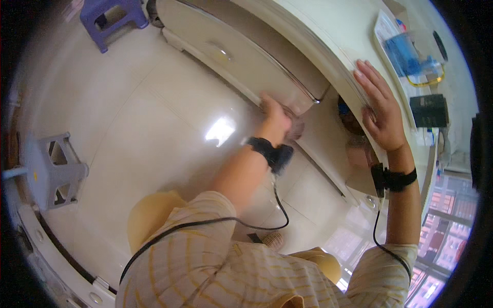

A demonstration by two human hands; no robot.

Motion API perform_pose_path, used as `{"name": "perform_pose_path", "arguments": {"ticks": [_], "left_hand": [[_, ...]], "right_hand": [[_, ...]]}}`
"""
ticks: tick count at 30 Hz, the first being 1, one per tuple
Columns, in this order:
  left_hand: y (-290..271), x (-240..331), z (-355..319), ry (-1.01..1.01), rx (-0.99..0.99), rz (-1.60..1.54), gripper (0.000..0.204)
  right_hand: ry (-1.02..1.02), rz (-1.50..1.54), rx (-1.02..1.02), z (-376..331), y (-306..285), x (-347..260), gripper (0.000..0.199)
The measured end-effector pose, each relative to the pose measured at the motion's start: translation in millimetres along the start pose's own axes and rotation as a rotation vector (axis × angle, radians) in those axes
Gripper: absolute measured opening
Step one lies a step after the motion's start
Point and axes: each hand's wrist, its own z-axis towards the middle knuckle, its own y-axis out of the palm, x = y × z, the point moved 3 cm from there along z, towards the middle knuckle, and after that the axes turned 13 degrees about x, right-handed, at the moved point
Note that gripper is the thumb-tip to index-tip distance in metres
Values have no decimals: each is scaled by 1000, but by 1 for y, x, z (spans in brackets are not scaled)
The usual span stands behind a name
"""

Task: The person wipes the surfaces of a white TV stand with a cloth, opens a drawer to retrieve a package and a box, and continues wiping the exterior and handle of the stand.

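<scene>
Countertop (341,31), tray (381,28) near right hand (384,110)

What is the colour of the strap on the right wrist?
The strap is black, seen in the head view.

1. Drawer front (252,68), at left fingers (267,102): smooth, glossy; material unclear.
2. Countertop (349,32), by right fingers (376,84): smooth, soft sheen.
3. Handle (221,52), beyond left fingers: shiny, metal-looking.
4. Floor tiles (154,128), below left fingers: polished, highly glossy.
5. Shirt (190,262), behind both hands' fingers: matt, soft-looking cloth.
</scene>
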Motion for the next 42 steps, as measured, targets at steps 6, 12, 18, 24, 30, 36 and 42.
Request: {"name": "perform_pose_path", "arguments": {"ticks": [6, 12, 18, 24, 30, 36, 42], "left_hand": [[1, 19, 38, -63, -241, -191, 64], [5, 20, 9, 164, -383, -74, 84], [0, 24, 2, 401, -192, 93, 86], [-21, 20, 46, 59, -409, -38, 90], [-26, 9, 27, 83, -302, 84, 84], [-22, -10, -8, 155, -410, 253, 72], [-11, -36, -75, 992, -632, 709, 52]], "right_hand": [[-2, -6, 10, -1, -5, 1, 77], [0, -29, 21, -6, -4, 5, 77], [12, -71, 29, -5, -4, 2, 76], [13, -46, 22, -1, 0, -2, 75], [20, -51, 1, -2, -4, 1, 68], [6, -38, -4, 0, -3, 1, 62], [39, -28, -9, -3, -4, 5, 61]]}}
